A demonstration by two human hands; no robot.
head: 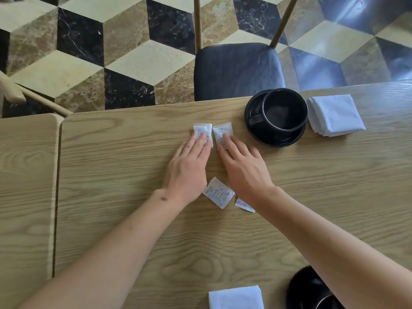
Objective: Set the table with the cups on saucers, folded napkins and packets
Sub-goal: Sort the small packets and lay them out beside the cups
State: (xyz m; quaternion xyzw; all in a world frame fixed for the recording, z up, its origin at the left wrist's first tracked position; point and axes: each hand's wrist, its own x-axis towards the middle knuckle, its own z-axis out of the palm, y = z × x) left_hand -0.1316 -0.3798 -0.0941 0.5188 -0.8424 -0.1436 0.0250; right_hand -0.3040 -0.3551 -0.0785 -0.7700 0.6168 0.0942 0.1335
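Observation:
My left hand (189, 163) lies flat on the wooden table (111, 186), its straight fingertips pressing a white packet (200, 128). Beside it, my right hand (243, 168) presses its straight fingers on a second white packet (223, 131). Two more packets lie nearer me: one (218, 192) between my wrists, another (243, 205) partly hidden under my right wrist. A black cup (285, 112) stands on a black saucer (252, 112) at the far edge, with a folded white napkin (336, 114) to its right. A second napkin (236, 297) and a second black saucer (305, 288) sit at the near edge.
A chair with a dark seat (236, 70) stands pushed against the table's far side. Another wooden table (24, 186) adjoins on the left with a narrow gap between them. Patterned tile floor (111, 52) lies beyond.

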